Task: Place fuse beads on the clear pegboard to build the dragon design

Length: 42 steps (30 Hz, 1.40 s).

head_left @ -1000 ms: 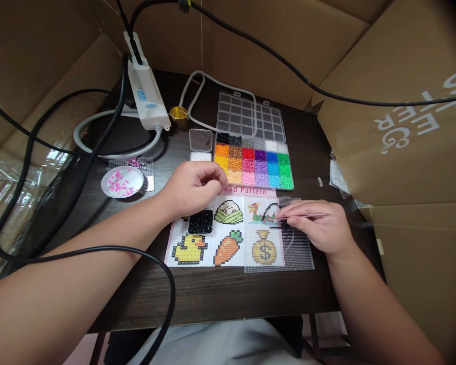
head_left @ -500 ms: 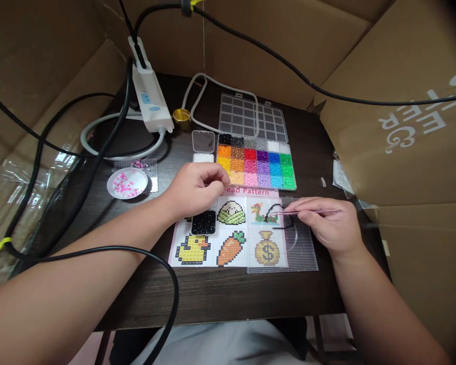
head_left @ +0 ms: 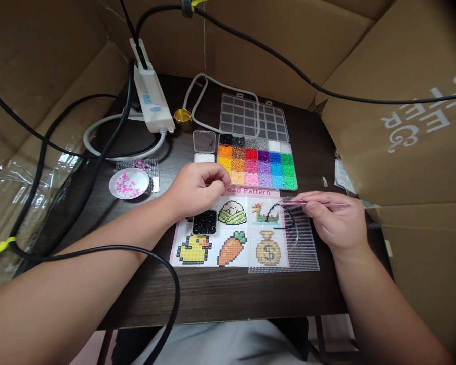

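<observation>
Pink tweezers [head_left: 329, 204] are pinched in my right hand [head_left: 336, 218], their tips pointing left over a clear pegboard [head_left: 306, 253]. Beneath the tips, a thin curved line of black beads [head_left: 292, 217] shows on the board. The pegboard overlaps the right part of a printed bead pattern sheet [head_left: 231, 205]. My left hand [head_left: 197, 187] is closed, thumb against curled fingers, at the front edge of a bead box [head_left: 264, 167] sorted by colour. What sits between its fingers is hidden. Just below its wrist lies a small box of black beads [head_left: 204, 223].
A small box of white beads [head_left: 204, 158] stands behind my left hand. On the left are a white dish [head_left: 129, 183] with pink and white beads and a power strip [head_left: 154, 104]. A gold cup [head_left: 183, 119] stands farther back. Black cables [head_left: 177, 284] cross in front; cardboard walls [head_left: 365, 177] surround the table.
The tweezers' tips have drawn back from the dragon picture, up and to the right, along with my right hand. My left hand stays in place.
</observation>
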Motion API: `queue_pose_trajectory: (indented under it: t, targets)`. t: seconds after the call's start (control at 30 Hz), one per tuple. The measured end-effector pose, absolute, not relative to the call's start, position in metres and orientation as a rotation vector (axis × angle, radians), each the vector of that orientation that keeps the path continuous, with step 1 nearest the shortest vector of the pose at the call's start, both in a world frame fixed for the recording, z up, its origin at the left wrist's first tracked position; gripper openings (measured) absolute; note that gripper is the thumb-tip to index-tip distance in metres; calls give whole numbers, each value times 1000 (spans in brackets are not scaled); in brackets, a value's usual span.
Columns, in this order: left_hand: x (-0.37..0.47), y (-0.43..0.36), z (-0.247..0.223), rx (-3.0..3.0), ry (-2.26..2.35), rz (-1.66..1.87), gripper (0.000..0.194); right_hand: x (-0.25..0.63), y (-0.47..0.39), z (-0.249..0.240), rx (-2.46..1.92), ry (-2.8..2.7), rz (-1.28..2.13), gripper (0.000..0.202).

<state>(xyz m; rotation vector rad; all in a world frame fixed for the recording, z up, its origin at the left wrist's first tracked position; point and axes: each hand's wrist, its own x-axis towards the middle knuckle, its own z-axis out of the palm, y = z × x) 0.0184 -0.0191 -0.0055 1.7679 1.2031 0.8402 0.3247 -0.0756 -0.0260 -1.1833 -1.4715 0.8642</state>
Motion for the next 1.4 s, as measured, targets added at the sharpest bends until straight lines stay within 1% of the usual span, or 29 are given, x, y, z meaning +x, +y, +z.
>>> queue_pose_trajectory:
  t: [0.43,0.9,1.4]
  targets:
    - [19,-18,-7,1773,1198,870,18,324,-74,-28,-1134,-1425,867,11]
    - [21,-19,-6,1777,1207,863,19,325,-74,-28,-1172,-1394,833,3]
    - [19,-17,-5,1796,1217,832,17,321,-71,-23,-1259,-1381,841,6]
